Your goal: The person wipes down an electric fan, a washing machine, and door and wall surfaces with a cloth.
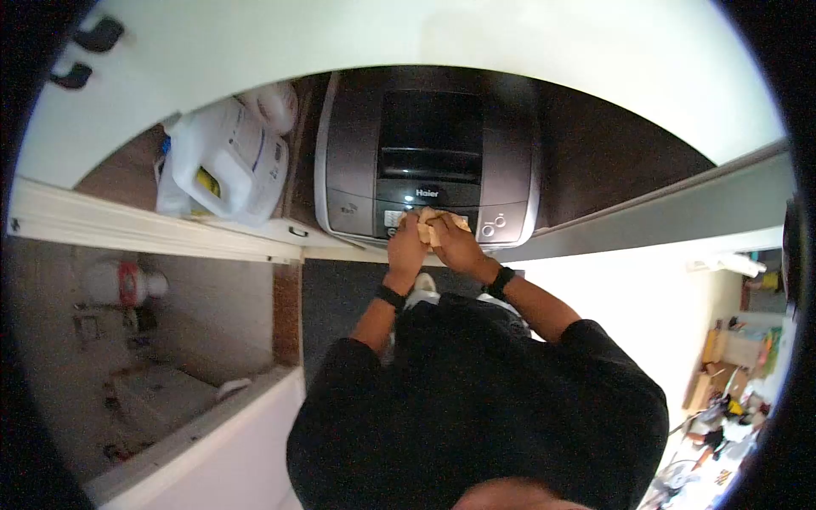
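A grey top-loading Haier washing machine (348, 183) stands in front of me, its dark lid down. On its front control panel lies a crumpled light-orange cloth (425, 236). My left hand (408, 248) is closed on the cloth's left side, beside the panel's small display. My right hand (457, 246) has its fingers bent over the right part of the same cloth, left of the round buttons (488, 230). Both hands are close together, and the fingertips are partly hidden in the folds. A dark band circles each wrist.
White plastic jugs (225, 161) stand left of the machine. White cabinet fronts with black handles (100, 35) overhang the back. At lower left, a doorway opens onto a tiled room with a toilet (161, 391). Assorted items (727, 425) lie far right.
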Demonstrator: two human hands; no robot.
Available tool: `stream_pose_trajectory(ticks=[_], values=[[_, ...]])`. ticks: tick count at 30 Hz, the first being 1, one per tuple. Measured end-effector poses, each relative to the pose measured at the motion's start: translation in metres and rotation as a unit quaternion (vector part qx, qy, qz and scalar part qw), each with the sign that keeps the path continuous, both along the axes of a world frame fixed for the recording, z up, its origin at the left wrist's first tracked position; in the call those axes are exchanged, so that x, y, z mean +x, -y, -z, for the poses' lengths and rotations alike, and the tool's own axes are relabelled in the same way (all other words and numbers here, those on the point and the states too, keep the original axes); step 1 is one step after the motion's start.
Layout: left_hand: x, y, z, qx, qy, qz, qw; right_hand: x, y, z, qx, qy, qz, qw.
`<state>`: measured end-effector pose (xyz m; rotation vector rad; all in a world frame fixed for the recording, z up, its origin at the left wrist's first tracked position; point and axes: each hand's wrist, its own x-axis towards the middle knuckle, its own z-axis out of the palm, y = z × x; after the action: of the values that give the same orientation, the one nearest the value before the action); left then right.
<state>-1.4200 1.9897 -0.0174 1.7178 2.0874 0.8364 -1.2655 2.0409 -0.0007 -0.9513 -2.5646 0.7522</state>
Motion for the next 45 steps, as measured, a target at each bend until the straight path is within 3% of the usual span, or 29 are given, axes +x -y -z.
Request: stream_pose_trajectory(ticks=[3,5,6,7,9,15,18,22,25,28,31,35,38,41,45], values=[[0.013,-0.016,-0.02,0.001,-0.03,0.068,0.997,0.022,0.004,-0.012,0.014,-0.01,0.049,0.999],[0.03,-0.031,-0.013,0.083,-0.043,0.06,0.994,0.033,-0.002,-0.011,0.037,-0.013,0.087,0.995],[0.038,-0.042,-0.012,0.1,-0.049,0.06,0.992,0.034,-0.008,-0.02,0.128,-0.026,0.081,0.988],[0.044,-0.049,-0.017,0.118,-0.055,0.061,0.99,0.031,-0.015,-0.024,0.08,-0.037,0.124,0.988],[0.051,-0.062,-0.03,0.116,-0.03,0.066,0.991,0.032,-0.038,-0.013,0.199,-0.019,0.107,0.974],[0.02,-0.094,-0.024,0.142,-0.136,0.046,0.979,-0.006,-0.06,-0.036,0.214,0.048,0.124,0.968],[-0.003,-0.086,-0.018,0.138,-0.221,0.029,0.965,-0.032,-0.064,-0.041,0.191,-0.012,0.064,0.979],[-0.041,-0.08,-0.018,0.085,-0.24,-0.021,0.967,-0.083,-0.069,-0.033,0.172,-0.056,0.006,0.984],[-0.066,-0.074,-0.016,0.078,-0.252,-0.087,0.961,-0.117,-0.072,-0.025,0.144,0.015,0.038,0.989],[-0.074,-0.08,-0.014,0.104,-0.264,-0.07,0.956,-0.13,-0.076,-0.039,0.118,0.086,0.013,0.989],[-0.066,-0.079,-0.015,0.114,-0.231,-0.066,0.964,-0.113,-0.078,-0.03,0.185,0.042,-0.003,0.982],[-0.044,-0.088,-0.009,0.104,-0.206,-0.07,0.97,-0.081,-0.079,-0.022,0.14,0.075,0.033,0.987],[-0.024,-0.089,-0.017,0.169,-0.295,-0.084,0.937,-0.056,-0.073,-0.019,0.156,0.04,0.049,0.986],[0.001,-0.092,-0.014,0.126,-0.222,-0.044,0.966,-0.027,-0.074,-0.011,0.178,0.033,0.072,0.981],[0.037,-0.092,-0.021,0.146,-0.254,0.0,0.956,0.02,-0.074,-0.017,0.165,0.031,0.08,0.983]])
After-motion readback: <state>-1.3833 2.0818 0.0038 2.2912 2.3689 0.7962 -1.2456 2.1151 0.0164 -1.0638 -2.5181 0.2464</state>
